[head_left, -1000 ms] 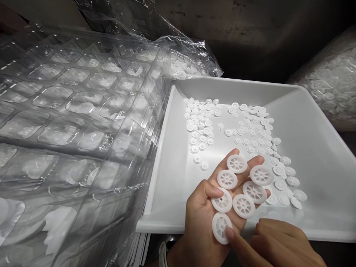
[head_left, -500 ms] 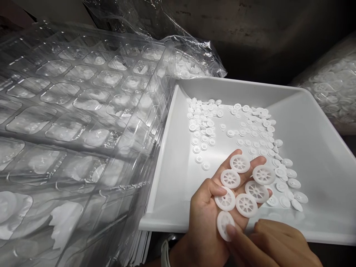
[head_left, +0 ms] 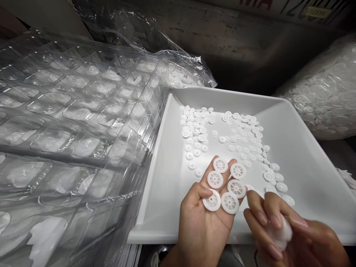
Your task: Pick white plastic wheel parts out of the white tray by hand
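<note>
Head view: left hand (head_left: 204, 218) lies flat open, palm up, over the white tray's (head_left: 306, 155) near edge, six white wheels (head_left: 225, 183) resting on its fingers. Right hand (head_left: 289, 237) is curled around another white wheel (head_left: 282, 234), just beside. Clear blister trays (head_left: 72, 122) stacked left.

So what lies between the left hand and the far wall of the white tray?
In the head view, small white wheels lie scattered on the tray floor between the left hand and the far wall.

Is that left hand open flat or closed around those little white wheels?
Open flat. The left hand lies palm up, six white wheels resting loose on its spread fingers.
</note>
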The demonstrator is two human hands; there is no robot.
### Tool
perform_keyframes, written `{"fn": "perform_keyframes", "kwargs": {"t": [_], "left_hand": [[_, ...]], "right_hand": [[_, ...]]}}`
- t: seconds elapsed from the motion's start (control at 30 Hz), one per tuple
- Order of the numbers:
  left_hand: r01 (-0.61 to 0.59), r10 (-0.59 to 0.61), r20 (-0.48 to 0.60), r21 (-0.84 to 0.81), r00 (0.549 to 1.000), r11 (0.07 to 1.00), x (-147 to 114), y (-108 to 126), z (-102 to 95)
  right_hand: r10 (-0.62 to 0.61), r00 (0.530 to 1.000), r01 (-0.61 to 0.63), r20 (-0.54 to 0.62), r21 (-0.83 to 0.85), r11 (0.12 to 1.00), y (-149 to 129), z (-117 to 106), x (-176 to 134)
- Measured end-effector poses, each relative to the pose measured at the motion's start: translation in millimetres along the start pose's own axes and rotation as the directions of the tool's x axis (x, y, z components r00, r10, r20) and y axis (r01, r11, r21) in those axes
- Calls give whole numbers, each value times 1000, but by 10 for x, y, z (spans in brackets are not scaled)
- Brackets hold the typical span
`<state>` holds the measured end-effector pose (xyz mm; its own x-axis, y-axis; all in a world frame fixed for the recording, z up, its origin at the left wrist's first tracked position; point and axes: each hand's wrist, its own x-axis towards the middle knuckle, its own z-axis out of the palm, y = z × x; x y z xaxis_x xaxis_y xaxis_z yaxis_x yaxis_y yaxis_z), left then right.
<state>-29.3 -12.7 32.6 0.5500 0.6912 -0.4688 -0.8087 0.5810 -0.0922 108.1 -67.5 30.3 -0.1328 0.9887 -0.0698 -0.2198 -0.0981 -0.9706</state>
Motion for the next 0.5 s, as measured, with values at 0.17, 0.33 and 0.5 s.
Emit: {"fn": "perform_keyframes", "kwargs": {"t": [0.17, 0.33, 0.5], "left_hand": [[-4, 4, 2, 15, 1000, 1000, -16, -1, -18], [-20, 20, -25, 7, 999, 1000, -11, 3, -17], [-39, 37, -116, -18, 993, 999, 23, 14, 24]], "right_hand": [[237, 971, -196, 9, 593, 781, 3, -52, -20], [353, 923, -145, -153, 711, 688, 75, -54, -41], [412, 843, -110, -345, 639, 761, 25, -331, 11]]}}
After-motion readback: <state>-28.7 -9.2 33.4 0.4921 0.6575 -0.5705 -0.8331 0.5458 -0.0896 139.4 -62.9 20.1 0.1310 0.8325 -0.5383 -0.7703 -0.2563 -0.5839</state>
